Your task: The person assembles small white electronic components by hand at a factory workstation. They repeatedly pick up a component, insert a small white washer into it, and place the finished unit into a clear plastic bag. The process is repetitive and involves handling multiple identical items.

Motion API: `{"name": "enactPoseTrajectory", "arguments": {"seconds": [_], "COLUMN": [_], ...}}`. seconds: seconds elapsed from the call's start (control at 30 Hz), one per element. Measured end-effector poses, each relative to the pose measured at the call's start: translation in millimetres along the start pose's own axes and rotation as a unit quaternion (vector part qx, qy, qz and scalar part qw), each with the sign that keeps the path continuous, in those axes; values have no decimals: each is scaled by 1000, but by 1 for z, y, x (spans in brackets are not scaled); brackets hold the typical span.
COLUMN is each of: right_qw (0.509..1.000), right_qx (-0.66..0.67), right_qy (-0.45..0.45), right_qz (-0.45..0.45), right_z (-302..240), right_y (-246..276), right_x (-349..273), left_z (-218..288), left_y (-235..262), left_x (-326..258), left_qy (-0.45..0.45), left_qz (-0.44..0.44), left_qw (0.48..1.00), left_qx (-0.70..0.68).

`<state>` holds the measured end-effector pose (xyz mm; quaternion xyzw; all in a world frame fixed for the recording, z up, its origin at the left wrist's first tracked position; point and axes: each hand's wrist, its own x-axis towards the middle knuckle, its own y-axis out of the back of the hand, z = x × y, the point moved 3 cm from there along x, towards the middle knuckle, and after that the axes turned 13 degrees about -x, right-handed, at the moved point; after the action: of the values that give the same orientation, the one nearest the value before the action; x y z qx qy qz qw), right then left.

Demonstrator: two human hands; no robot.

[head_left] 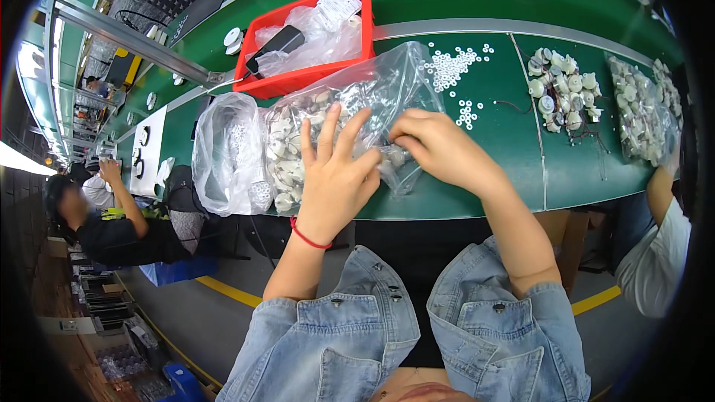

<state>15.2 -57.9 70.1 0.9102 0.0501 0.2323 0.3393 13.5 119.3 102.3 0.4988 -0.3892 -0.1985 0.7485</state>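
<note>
I see the view coming from the person's head, from the left one of two cameras side by side, looking steeply down past the denim garment (342,342). The left hand (335,187) and right hand (445,150) sit close below the lens, around mid-view, with the forearms behind them lower down. The view also faces forward over the green counter (573,182), its far side toward the top. The fisheye reaches wide: another person (119,232) at left and a pale sleeve (665,257) at right fit in, straight lines bow, and blackness rounds off the corners.
</note>
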Motion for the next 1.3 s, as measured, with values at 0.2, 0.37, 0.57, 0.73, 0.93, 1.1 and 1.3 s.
{"name": "enactPoseTrajectory", "arguments": {"seconds": [0.2, 0.37, 0.57, 0.73, 0.93, 1.1, 1.3], "right_qw": [991, 994, 994, 994, 922, 895, 901], "right_qx": [-44, -73, 62, 66, 341, 445, 337], "right_qy": [-80, -75, -87, -61, -72, -14, -218], "right_qz": [-97, -29, 4, 63, 170, 39, 164], "right_z": [4, -4, -1, -14, -45, -39, -17], "right_y": [-31, -37, -32, -18, 6, 47, 58], "right_x": [-11, -32, -41, -50, -66, -88, -108], "left_z": [-2, -1, 8, -7, 15, 35, 83], "left_y": [21, 20, -23, -25, -17, -6, -50], "left_x": [-23, -24, -7, -9, 5, 12, 42], "left_qy": [82, 72, -14, 32, 28, -69, 90], "left_qz": [-28, 20, 5, -21, -29, 22, -92], "left_qw": [996, 997, 999, 998, 996, 980, 634], "left_qx": [-33, -8, -45, -52, -82, -187, -763]}}
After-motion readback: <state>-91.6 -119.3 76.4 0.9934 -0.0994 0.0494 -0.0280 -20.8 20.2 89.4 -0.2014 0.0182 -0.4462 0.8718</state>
